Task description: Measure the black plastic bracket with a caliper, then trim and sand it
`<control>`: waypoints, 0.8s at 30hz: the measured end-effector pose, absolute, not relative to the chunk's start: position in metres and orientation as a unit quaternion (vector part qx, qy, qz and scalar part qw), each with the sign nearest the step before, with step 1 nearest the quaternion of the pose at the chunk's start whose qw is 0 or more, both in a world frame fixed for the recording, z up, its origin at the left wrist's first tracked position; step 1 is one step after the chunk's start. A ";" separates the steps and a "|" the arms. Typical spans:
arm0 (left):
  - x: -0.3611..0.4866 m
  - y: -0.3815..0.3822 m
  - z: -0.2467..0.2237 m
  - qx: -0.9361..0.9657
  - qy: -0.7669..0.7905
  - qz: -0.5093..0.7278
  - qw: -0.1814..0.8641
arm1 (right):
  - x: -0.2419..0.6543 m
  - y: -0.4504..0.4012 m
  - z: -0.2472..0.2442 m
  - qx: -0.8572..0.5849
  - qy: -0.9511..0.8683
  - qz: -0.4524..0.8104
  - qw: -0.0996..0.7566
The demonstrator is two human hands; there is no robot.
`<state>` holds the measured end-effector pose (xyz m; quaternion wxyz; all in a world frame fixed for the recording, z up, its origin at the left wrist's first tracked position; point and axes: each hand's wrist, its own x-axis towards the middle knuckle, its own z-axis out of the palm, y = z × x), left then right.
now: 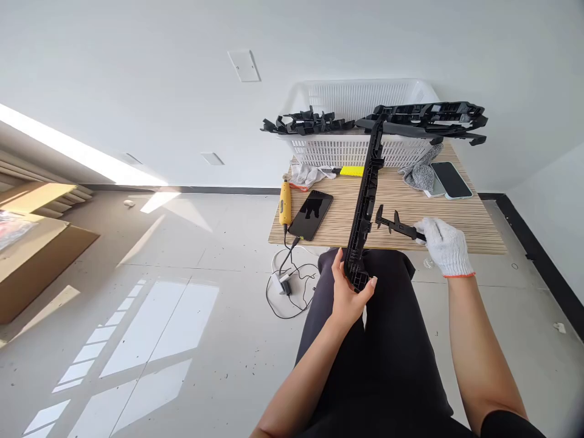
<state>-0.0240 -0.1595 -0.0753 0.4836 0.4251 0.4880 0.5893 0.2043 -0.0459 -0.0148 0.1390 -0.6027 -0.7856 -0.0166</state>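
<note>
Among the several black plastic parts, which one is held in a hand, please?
The long part with its lower end in the bare left hand; the other black parts rest in or across the white basket, unheld.

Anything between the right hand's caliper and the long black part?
Nothing visible. The black caliper in the gloved right hand points toward the long black part held in the left hand; striped tabletop shows through the narrow gap.

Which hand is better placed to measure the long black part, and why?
Probably the right: the gloved right hand holds the caliper beside the long black part; the bare left hand holds its near end.
</note>
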 end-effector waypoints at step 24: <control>-0.024 -0.161 -0.084 0.430 0.487 0.596 0.472 | 0.092 0.111 0.002 -0.592 -0.789 -0.049 0.157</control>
